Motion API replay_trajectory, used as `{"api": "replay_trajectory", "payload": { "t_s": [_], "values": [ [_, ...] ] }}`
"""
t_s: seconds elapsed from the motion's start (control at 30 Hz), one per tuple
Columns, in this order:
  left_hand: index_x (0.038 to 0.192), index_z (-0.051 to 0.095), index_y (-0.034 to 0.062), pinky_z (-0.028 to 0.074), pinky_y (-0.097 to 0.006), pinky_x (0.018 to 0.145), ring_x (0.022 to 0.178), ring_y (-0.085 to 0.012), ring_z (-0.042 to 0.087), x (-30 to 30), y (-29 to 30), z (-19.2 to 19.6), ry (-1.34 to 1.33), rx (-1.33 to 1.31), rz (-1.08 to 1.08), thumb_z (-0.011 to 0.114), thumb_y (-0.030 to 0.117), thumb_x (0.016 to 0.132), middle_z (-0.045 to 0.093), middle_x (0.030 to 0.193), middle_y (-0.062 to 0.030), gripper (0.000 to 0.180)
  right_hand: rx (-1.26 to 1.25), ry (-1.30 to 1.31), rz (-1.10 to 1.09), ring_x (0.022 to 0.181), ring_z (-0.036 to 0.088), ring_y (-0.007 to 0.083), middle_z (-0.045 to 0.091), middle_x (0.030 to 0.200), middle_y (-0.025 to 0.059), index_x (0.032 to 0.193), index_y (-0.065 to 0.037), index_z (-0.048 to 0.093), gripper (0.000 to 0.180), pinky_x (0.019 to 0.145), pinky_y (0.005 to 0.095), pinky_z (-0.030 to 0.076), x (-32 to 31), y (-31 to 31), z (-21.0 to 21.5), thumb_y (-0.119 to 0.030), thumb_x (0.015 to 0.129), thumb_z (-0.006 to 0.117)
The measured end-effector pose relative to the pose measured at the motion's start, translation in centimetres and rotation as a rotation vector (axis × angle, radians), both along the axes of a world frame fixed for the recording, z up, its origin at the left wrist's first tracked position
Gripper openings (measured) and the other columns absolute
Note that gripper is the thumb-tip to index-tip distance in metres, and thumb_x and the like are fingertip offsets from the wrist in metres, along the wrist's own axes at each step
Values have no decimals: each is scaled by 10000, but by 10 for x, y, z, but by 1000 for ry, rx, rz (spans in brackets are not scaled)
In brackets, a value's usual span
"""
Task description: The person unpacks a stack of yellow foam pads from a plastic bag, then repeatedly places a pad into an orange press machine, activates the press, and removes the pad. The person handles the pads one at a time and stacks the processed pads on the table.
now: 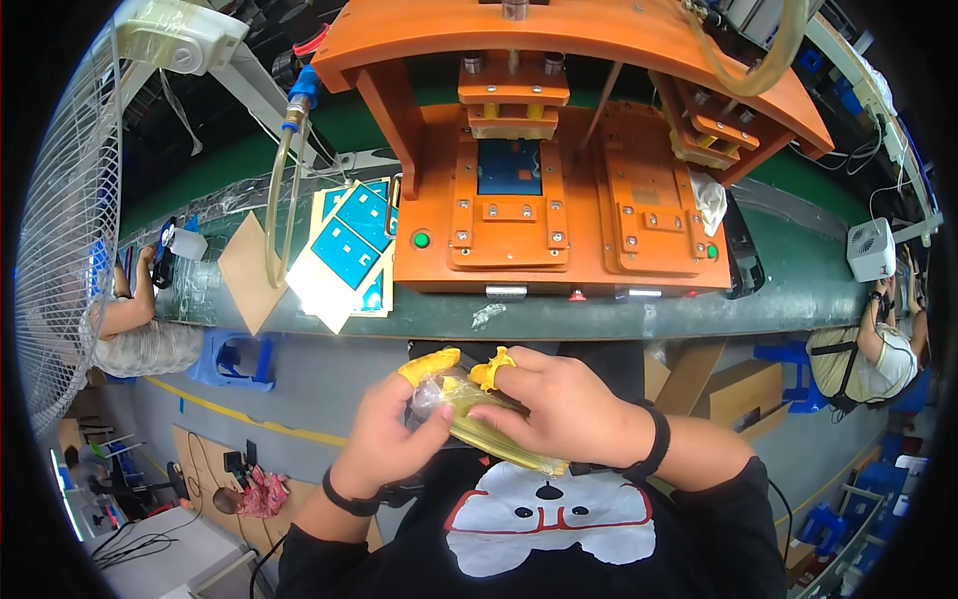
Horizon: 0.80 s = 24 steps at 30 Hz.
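Observation:
A clear plastic bag (499, 436) with yellowish contents is held between my two hands, in front of my chest and just below the bench edge. My left hand (387, 429) grips its crumpled left end, thumb on top. My right hand (569, 407) pinches it from the right, thumb lying along its upper face. A yellow finger cot (429, 366) covers a fingertip of the left hand, and a crumpled yellow finger cot (492, 368) sits on a finger of the right. What exactly fills the bag I cannot make out.
An orange two-station press (579, 262) stands on the green bench (419, 317), a blue sheet (509, 167) in its left station. Left of it lie blue-printed cards (347, 247) and a tan sheet (253, 272). A hose (275, 200) hangs there. Other people sit at both sides.

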State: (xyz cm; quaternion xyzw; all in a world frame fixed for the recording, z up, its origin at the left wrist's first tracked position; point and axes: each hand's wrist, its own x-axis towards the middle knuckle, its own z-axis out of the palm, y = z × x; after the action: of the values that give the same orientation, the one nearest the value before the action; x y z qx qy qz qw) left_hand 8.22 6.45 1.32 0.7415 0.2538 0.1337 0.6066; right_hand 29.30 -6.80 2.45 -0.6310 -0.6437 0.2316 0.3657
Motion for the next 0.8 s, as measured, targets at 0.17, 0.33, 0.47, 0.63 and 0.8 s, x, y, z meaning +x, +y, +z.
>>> {"api": "replay_trajectory", "payload": {
  "t_s": [0.17,0.33,0.47,0.63,0.8],
  "values": [
    [1252,697,-30,601,-365,881,983,-315,769,1,3,27,40,315,-12,788,88,879,751,1181,-200,402,117,-2,112,625,631,347,575,715,130,808,-24,623,243,568,431,535,4,10,0,-179,937,759],
    [1130,753,-12,620,-382,711,827,-343,749,-3,-5,42,124,762,-74,836,133,839,739,1117,-187,335,86,56,156,644,639,370,592,705,149,798,-22,607,243,589,463,532,3,16,-2,-159,945,743],
    [1060,751,-21,607,-387,648,752,-329,720,-5,-13,47,197,965,-132,825,141,847,716,1059,-191,278,24,68,191,686,660,397,635,732,162,815,-15,610,276,615,489,539,4,25,-3,-211,981,711],
    [937,706,-26,593,-403,623,711,-344,682,-11,-13,44,211,1063,-205,787,104,843,694,998,-227,179,-69,110,207,748,671,414,652,764,163,831,-14,613,341,660,503,537,3,34,-2,-289,1023,674],
    [944,683,-28,584,-429,621,700,-348,661,-14,-14,40,258,1059,-181,784,88,835,678,948,-213,189,-1,138,155,683,633,387,602,714,157,792,-24,580,350,597,476,497,-5,30,-8,-261,1014,712]
  ]
}}
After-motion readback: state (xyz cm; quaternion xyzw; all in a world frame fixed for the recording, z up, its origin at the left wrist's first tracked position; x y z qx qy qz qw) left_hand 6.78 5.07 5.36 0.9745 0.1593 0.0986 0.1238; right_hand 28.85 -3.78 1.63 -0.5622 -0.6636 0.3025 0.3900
